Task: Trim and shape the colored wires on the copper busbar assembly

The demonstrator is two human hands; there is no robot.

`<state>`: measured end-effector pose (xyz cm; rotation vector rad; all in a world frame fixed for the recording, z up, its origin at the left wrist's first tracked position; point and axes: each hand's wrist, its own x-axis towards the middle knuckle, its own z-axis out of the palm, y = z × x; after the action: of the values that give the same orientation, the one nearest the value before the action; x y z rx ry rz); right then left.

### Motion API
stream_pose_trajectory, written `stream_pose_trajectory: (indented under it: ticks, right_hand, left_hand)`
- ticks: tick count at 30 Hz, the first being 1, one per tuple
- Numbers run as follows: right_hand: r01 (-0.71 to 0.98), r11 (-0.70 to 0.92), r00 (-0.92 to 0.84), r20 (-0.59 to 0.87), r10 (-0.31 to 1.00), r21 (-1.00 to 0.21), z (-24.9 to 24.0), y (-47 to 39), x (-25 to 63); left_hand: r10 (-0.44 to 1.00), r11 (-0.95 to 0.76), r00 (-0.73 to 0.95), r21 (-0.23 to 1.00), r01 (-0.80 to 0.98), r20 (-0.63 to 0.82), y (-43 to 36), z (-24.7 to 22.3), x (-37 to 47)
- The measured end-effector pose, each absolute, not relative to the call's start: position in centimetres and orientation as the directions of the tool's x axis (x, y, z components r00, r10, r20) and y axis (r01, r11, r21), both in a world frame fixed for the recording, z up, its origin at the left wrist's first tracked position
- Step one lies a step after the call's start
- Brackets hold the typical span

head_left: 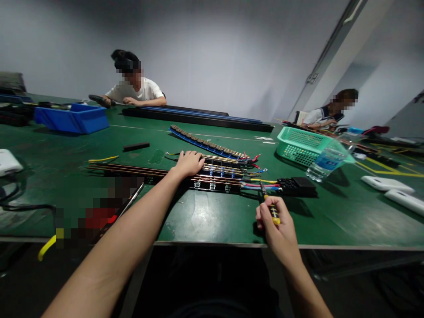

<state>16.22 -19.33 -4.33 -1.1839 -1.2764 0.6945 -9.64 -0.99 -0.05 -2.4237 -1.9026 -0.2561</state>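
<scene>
My left hand (pixel 189 164) lies flat, fingers stretched, over long bar assemblies. Under and beside it runs a black rail with copper-coloured strips (pixel 132 169); its right part carries metal clips. Red, blue and yellow wires (pixel 265 187) join that rail to a black end block (pixel 296 186). My right hand (pixel 280 221) is closed around a screwdriver (pixel 274 213) with a black and yellow handle, its tip close to these wires. Just behind the rail sits a shorter assembly with blue holders (pixel 223 171). Farther back lies a blue strip assembly (pixel 205 143) with red-tipped wires.
A green basket (pixel 298 148) and a tilted-looking water bottle (pixel 326 163) stand right. A blue bin (pixel 73 119) is back left. Long black rails (pixel 198 117) lie across the back. Two people (pixel 135 90) sit beyond. White devices (pixel 387 183) lie right; the table's front edge (pixel 212 244) is near.
</scene>
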Motion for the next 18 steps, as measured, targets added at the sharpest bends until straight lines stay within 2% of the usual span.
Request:
stream_pose_trajectory:
  ticks: [8,15,18]
  right_hand:
    - [-0.144,0.269,0.269,0.224,0.937,-0.952,-3.2,-19.4,16.3]
    - [-0.286,0.279,0.300,0.191,0.935,-0.917,-4.0,-18.8,17.0]
    - [-0.206,0.282,0.292,0.216,0.932,-0.937,-4.3,-18.8,17.2]
  left_hand:
    - [0.961,-0.238,0.226,0.063,0.969,0.156,-1.0,0.1,-9.5]
    - [0.959,-0.245,0.234,0.055,0.968,0.160,-0.9,0.0,-9.6]
    - [0.959,-0.243,0.232,0.053,0.969,0.162,-0.9,-0.1,-9.6]
